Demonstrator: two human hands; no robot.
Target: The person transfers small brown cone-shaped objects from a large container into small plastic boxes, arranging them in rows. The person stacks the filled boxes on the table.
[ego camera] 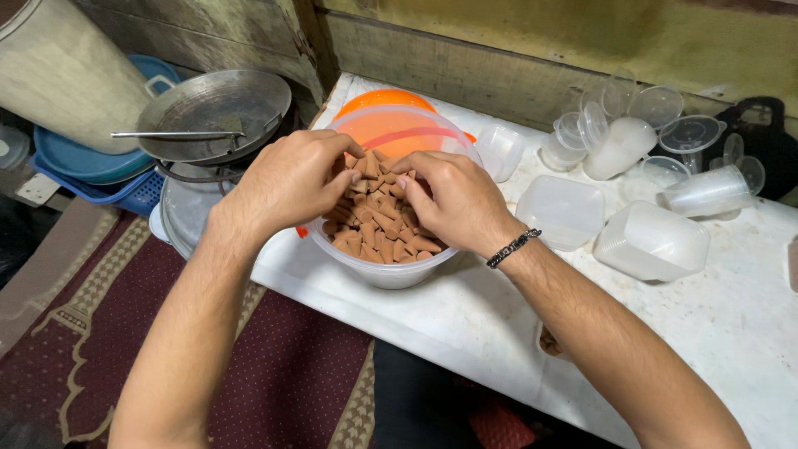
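A clear plastic bowl (384, 271) full of small brown cones (376, 229) stands on the white tabletop (731, 333) near its left edge. My left hand (287, 179) reaches into the bowl from the left, fingers curled among the cones. My right hand (455, 199), with a dark bracelet at the wrist, digs in from the right, its fingertips buried in the pile. Whether either hand has cones pinched is hidden by the fingers. An orange lid or bowl (384, 101) shows just behind the clear bowl.
Stacks of clear plastic tubs (650, 241), lids and cups (619, 145) lie at the right and back of the table. Metal pans (214, 112) and blue basins (79, 162) sit at the left on the floor. A red patterned rug (274, 374) lies below.
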